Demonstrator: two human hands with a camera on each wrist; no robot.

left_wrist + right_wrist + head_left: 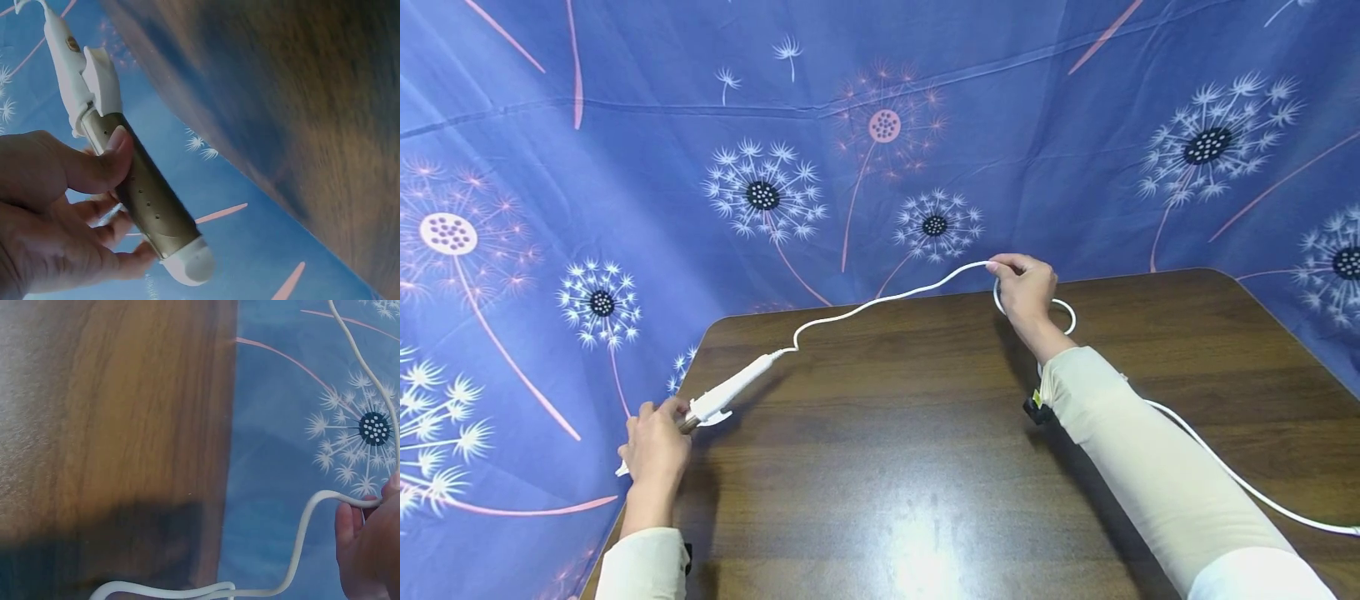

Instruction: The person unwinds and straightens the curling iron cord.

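A curling iron (pixel 732 387) with a white handle, gold barrel and white tip is held up over the table's left edge. My left hand (pixel 658 442) grips it by the barrel (pixel 153 194), thumb on one side and fingers around the other. In the left wrist view, its white clamp lever (pixel 103 81) points toward the handle. From the handle's end a white cord (pixel 887 300) runs in a slack wave to my right hand (pixel 1028 292), which pinches it above the table's back edge. More cord hangs below that hand, looped and partly hidden by the wrist.
The brown wooden table (pixel 865 433) fills the lower middle, with a bright glare near the front. Behind it and to the left hangs a blue dandelion-print cloth (pixel 647 167). Beyond the right sleeve, the cord's far part (pixel 1247 492) lies toward the table's right side.
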